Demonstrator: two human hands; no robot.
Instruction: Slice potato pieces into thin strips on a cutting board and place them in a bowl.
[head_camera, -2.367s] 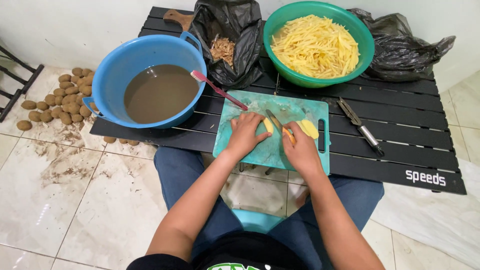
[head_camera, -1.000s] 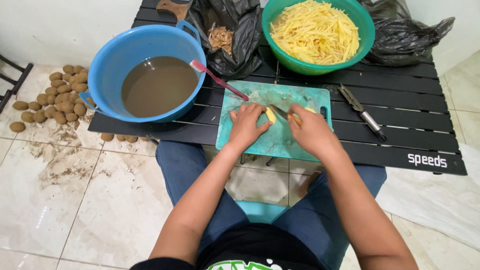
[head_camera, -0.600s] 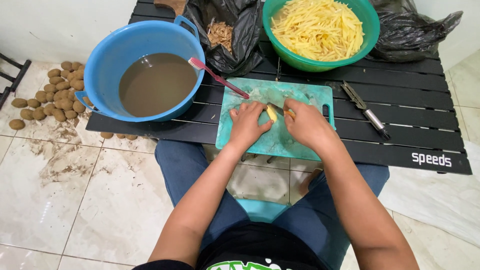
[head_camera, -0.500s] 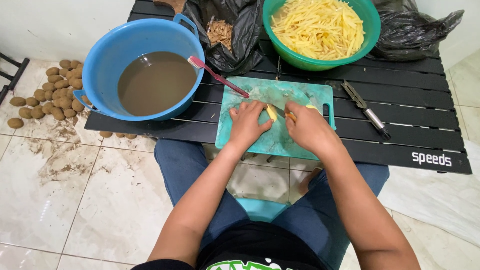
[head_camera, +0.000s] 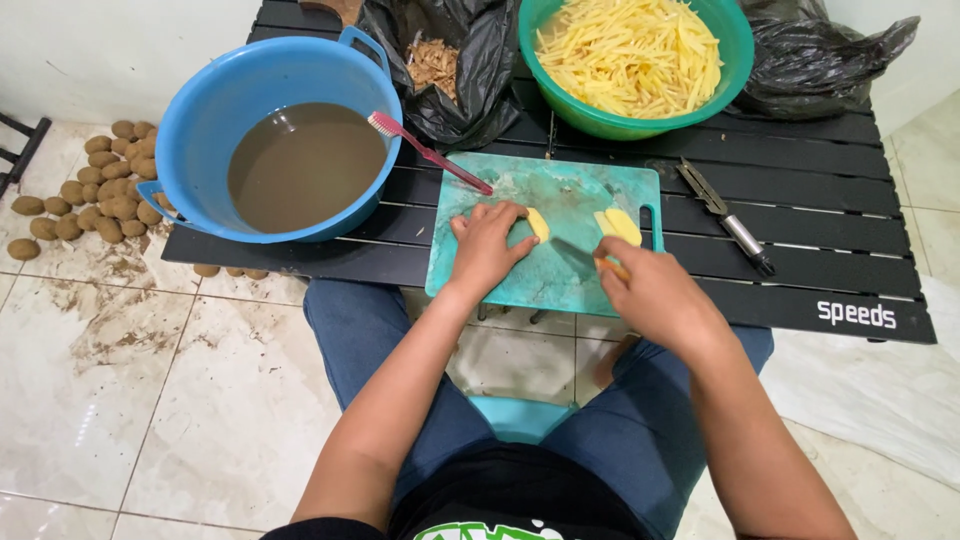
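The left hand (head_camera: 487, 246) lies on the teal cutting board (head_camera: 560, 285), its fingers curled over a peeled potato piece (head_camera: 538, 224) and pressing it down near the middle of the board. The right hand (head_camera: 650, 295) is at the near right edge of the board, closed around the orange handle of a knife (head_camera: 590, 258); the blade points left and far, toward the potato piece but apart from it. Cut potato slices (head_camera: 618, 225) lie on the right side of the board, just beside its handle slot.

The board sits on a black slatted table (head_camera: 800, 215). Far left on the table stands a blue basin (head_camera: 220, 100) of muddy water with a pink toothbrush (head_camera: 425, 154) leaning from its rim onto the board. Behind the board are a black bag with peelings (head_camera: 440, 62) and a green bowl (head_camera: 738, 40) full of potato strips. A peeler (head_camera: 725, 219) lies to the right of the board. Unpeeled potatoes (head_camera: 80, 195) are heaped on the tiled floor at the left.
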